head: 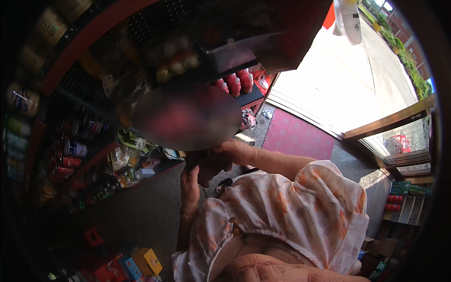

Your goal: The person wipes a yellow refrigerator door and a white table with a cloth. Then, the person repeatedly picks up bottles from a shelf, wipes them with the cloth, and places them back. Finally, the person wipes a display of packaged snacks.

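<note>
My left hand (190, 179) is raised before my chest, its thumb upright against a dark brown, shadowed shape. From the right, my right hand (230, 152) reaches to the same place, its fingertips at the lower edge of a grey-pink blurred oval (186, 117). That oval covers whatever lies above my hands. The dark shape (208, 168) sits between both hands; whether it is a held object or shaded fingers, I cannot tell. My pale blouse (282, 204) with orange flowers fills the lower middle.
Dark shop shelves on the left hold tins (75, 148) and packets. Pink-red bottles (234, 84) stand on a shelf by the doorway. A pink patterned mat (299, 132) lies inside the bright doorway. Boxes (147, 261) are at lower left, and a small shelf (408, 209) is at right.
</note>
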### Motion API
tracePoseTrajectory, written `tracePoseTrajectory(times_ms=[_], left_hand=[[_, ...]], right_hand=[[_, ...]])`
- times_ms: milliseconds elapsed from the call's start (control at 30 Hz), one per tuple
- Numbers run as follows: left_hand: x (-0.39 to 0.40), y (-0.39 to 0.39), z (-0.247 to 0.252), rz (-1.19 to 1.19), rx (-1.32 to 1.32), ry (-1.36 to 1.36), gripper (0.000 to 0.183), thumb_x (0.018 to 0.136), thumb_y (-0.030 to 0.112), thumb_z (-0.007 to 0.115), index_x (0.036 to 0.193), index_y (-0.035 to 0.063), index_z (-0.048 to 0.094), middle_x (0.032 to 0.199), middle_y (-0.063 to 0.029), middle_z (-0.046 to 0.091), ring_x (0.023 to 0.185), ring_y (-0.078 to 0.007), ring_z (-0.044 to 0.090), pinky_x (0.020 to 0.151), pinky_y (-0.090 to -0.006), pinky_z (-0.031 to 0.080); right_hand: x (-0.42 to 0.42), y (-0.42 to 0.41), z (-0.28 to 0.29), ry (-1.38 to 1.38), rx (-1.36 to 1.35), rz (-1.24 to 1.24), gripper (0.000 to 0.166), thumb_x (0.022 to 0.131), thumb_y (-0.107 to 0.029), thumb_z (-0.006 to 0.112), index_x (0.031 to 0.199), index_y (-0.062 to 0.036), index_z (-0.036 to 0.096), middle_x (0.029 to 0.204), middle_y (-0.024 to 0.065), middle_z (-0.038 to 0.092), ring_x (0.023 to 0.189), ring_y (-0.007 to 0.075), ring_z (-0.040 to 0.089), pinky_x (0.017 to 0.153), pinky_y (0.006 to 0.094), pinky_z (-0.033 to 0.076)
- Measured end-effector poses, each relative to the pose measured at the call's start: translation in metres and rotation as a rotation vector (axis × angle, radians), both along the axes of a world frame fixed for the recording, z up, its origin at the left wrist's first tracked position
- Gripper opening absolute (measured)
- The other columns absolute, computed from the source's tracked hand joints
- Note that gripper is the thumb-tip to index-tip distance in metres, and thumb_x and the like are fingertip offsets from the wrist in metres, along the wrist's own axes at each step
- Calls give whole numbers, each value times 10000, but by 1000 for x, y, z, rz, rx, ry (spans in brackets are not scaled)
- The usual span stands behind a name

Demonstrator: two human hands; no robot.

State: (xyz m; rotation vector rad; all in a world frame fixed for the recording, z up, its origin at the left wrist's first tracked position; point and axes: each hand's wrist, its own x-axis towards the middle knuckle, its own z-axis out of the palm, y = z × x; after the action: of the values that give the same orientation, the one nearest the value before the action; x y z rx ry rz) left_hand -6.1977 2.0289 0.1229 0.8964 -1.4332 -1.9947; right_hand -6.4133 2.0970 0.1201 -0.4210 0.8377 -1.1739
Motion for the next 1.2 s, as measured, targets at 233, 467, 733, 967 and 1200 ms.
tracePoseTrajectory(times_ms=[233,467,733,967,1200], left_hand=[[-8,-5,-11,101,184,116,447,1007,280,480,1356,2,482,1321,-138,548,1191,-240,552,1006,-372,460],[-33,1,-17,308,302,148,501,1018,357,502,1402,39,459,1362,-109,537,1215,-234,548,1018,-388,463],[-79,8,-19,161,213,46,551,1015,385,522,1423,24,441,1398,-112,506,1235,-233,538,1006,-375,476],[-105,15,-22,201,227,6,466,1026,316,519,1386,22,480,1343,-118,543,1219,-228,540,1019,-376,466],[-126,25,-21,132,181,-14,438,1042,274,492,1405,28,485,1356,-93,554,1220,-186,540,1059,-317,409]], right_hand=[[-11,26,-29,-176,98,-76,478,970,-397,596,1331,-84,569,1208,95,641,1110,200,598,971,390,475],[-47,27,-28,213,8,95,733,914,-441,682,1502,-145,361,1330,106,581,1242,229,525,1053,400,411],[-61,25,-92,248,-88,246,360,955,-360,654,1186,-85,620,1099,39,660,1039,128,574,958,313,428],[-103,34,-106,730,-220,13,484,902,-197,720,1331,-62,543,1248,86,597,1160,191,550,1012,362,449],[-78,30,-112,374,-145,176,705,862,-112,740,1477,-73,398,1281,105,594,1205,199,543,1041,357,430]])
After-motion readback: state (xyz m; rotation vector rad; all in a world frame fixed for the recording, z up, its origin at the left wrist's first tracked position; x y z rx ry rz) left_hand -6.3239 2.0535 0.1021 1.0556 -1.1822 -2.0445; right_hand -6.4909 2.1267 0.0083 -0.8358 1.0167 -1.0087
